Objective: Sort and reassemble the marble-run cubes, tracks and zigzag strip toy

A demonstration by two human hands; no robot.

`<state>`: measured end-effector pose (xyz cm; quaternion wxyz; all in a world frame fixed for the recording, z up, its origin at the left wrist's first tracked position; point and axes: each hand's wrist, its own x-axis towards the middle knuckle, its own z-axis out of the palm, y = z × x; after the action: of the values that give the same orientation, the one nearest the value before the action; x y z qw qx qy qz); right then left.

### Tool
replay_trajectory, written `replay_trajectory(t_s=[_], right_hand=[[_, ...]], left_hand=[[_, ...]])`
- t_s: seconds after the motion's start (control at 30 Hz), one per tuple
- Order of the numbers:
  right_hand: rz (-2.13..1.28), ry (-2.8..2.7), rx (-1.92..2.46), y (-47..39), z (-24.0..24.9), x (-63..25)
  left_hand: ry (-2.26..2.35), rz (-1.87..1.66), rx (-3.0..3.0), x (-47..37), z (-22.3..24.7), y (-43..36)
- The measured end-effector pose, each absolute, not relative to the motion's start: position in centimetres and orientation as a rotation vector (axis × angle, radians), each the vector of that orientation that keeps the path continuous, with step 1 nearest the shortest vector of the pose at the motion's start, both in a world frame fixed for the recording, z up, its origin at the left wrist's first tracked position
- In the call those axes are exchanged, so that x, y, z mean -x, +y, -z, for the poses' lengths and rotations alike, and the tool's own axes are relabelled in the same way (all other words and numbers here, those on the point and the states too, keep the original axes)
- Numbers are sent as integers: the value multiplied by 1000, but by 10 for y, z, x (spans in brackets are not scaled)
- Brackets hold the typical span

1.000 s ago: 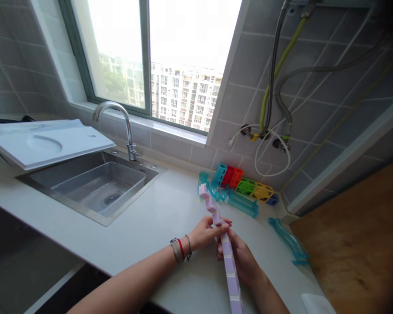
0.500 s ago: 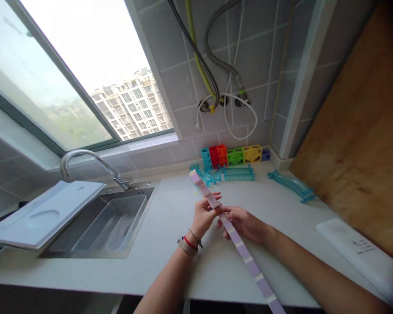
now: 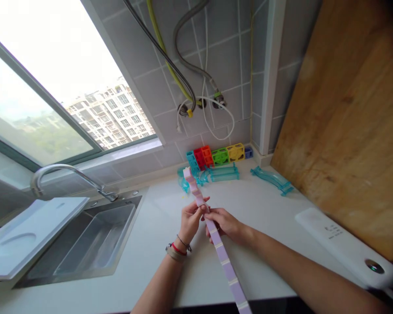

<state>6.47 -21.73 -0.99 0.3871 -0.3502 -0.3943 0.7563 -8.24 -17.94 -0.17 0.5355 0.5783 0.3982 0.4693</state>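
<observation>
A long pale purple folded paper strip [image 3: 221,254] with white bands slants over the counter, its lower end running out of view at the bottom. My left hand [image 3: 190,220] pinches it near the upper part, thumb on top. Just below and to the right, my right hand [image 3: 225,224] grips the same strip, its fingers partly hidden beneath. Above the hands, the strip's pinkish upper end looks bent in a zigzag. Behind that end lie translucent teal plastic toy pieces [image 3: 221,173].
Red toy blocks [image 3: 203,157], a green block [image 3: 220,156] and a yellow block [image 3: 236,152] line the tiled wall. A curved teal track piece [image 3: 271,179] and a white device [image 3: 343,244] lie rightward. At left are a sink [image 3: 85,235], a faucet [image 3: 75,170] and a white board [image 3: 36,231].
The camera view has turned to the right, so everything sits further left. Both hands stay on the paper strip, close together, and its upper end appears more bent.
</observation>
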Motion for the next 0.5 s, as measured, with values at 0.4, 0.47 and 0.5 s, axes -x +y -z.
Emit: replay_trajectory(t_s=[0.4,0.47,0.5], right_hand=[[-2342,-856,443,-218,-1,-79],[-2292,-884,510,-220,-6,-81],[-2242,-910,568,-220,-7,-81]], left_hand=[[723,-1036,-1098,88,6,-180],[742,-1076,-1065,89,6,-179],[759,-1095,-1058,89,6,-178]])
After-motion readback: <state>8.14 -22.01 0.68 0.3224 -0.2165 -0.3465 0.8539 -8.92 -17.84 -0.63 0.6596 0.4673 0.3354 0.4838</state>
